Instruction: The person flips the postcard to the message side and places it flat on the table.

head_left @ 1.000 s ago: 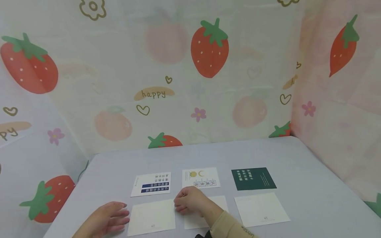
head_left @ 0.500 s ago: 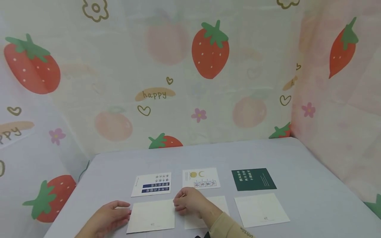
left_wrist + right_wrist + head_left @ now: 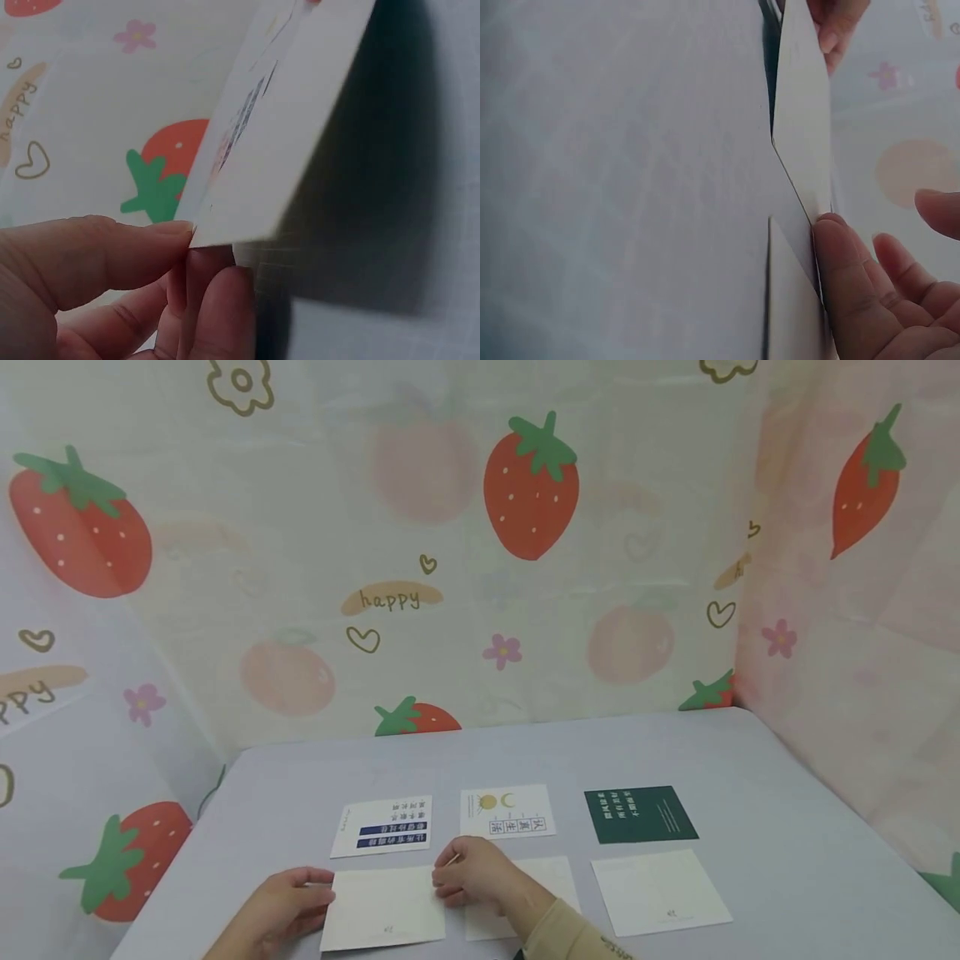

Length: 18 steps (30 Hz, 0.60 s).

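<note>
A cream blank-backed postcard lies front left in the head view, between the two hands. My left hand pinches its left edge, thumb above and fingers beneath; the left wrist view shows the postcard corner in that grip, with a dark shadow under the raised card. At the opposite edge is my right hand. One fingertip of it touches the card's edge in the right wrist view, while the thumb and other fingers stand apart from the card. The right forearm covers part of the middle blank postcard.
Another blank postcard lies at front right. Behind stand a row of printed cards: a blue-striped card, a card with a yellow drawing and a dark green card. Patterned curtains enclose the grey-white table.
My left hand has moved right from beside the front-left postcard and taken its left edge between thumb and fingers. The right hand stays almost in place at the other edge.
</note>
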Motion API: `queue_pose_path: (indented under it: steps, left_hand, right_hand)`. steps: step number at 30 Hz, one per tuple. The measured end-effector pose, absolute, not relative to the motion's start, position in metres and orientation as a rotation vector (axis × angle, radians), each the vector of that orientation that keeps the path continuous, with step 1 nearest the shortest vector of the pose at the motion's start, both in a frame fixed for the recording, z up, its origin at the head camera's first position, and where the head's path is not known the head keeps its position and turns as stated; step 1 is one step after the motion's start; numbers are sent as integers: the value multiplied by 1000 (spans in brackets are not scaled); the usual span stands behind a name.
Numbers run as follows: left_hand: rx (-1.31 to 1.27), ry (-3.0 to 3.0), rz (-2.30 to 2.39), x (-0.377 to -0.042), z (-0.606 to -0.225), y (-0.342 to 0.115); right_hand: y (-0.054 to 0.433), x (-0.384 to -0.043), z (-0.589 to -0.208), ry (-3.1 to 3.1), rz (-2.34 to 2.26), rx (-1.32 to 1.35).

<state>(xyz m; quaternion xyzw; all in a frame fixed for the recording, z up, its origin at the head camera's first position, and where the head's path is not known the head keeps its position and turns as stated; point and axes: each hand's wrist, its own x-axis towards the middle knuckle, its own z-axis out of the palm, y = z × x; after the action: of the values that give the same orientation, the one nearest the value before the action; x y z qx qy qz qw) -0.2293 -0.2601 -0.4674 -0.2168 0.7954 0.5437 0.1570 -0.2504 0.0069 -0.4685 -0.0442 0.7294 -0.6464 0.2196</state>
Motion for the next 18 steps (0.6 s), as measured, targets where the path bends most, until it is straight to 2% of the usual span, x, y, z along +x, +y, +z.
queue_pose_path:
  steps: [18]
  left_hand:
    - [-585, 2247, 1598, -226, -466, -265]
  right_hand:
    - [10, -251, -467, 2110, -1675, -191]
